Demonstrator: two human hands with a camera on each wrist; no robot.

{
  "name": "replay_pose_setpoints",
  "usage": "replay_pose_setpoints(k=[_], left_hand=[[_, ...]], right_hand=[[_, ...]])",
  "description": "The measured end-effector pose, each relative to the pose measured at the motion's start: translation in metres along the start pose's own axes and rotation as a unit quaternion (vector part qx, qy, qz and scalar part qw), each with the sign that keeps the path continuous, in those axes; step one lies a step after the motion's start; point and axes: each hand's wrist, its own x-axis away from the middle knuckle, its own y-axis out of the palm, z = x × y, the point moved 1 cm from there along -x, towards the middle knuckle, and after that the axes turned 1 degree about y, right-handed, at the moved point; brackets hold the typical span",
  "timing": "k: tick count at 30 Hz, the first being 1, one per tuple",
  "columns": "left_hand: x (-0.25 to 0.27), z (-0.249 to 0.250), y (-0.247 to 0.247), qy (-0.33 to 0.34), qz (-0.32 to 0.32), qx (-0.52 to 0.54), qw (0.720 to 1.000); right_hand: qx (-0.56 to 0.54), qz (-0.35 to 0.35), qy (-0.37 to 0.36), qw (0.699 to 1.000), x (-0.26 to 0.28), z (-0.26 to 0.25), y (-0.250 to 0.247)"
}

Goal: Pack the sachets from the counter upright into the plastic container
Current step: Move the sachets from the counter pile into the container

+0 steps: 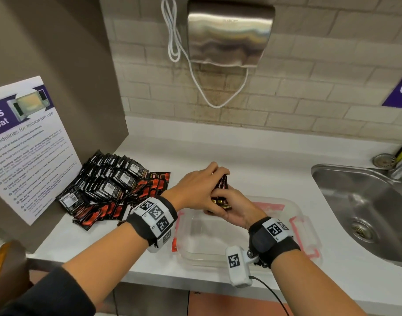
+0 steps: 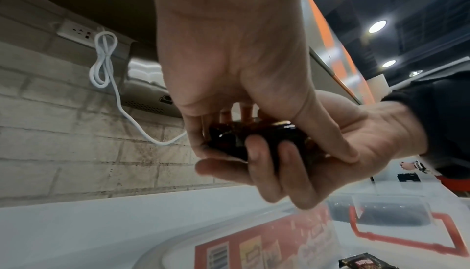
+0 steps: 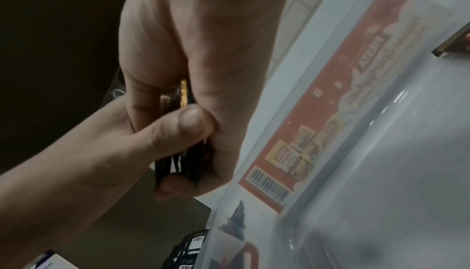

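Observation:
Both hands hold one bundle of black-and-red sachets (image 1: 221, 194) above the far left corner of the clear plastic container (image 1: 284, 208). My left hand (image 1: 196, 187) grips the bundle from above; its thumb and fingers wrap the dark stack of sachets (image 2: 257, 140). From below, my right hand (image 1: 229, 207) cups it, thumb pressed on the sachet edges (image 3: 182, 159). A large pile of the same sachets (image 1: 108, 190) lies on the white counter at the left. The container looks empty inside, with red clips and a red label on its far wall (image 3: 318, 124).
A steel sink (image 1: 366, 208) is sunk into the counter right of the container. A brown partition with a microwave notice (image 1: 29, 147) stands behind the sachet pile. A steel hand dryer (image 1: 229, 35) and white cable hang on the brick wall behind.

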Motion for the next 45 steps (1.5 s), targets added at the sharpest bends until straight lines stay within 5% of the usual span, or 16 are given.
replay_pose_setpoints(k=[12,21,32,41,45], left_hand=[[-0.001,0.000,0.002,0.095,-0.005,-0.049,0.994],[-0.004,0.001,0.003,0.008,-0.031,0.041,0.999],[0.006,-0.012,0.015,0.030,-0.052,0.017,0.998],[0.013,-0.009,0.041,0.031,-0.051,0.084,0.995],[0.016,-0.012,0.044,0.022,-0.047,0.024,0.998]], right_hand=[[-0.012,0.033,-0.027,0.999,-0.014,0.004,0.001],[0.019,0.060,-0.057,0.996,-0.013,0.002,0.002],[0.088,0.071,0.046,0.993,-0.003,0.008,-0.004],[0.163,0.083,0.042,0.982,-0.002,0.023,0.007],[0.172,0.070,0.040,0.982,-0.001,0.025,0.008]])
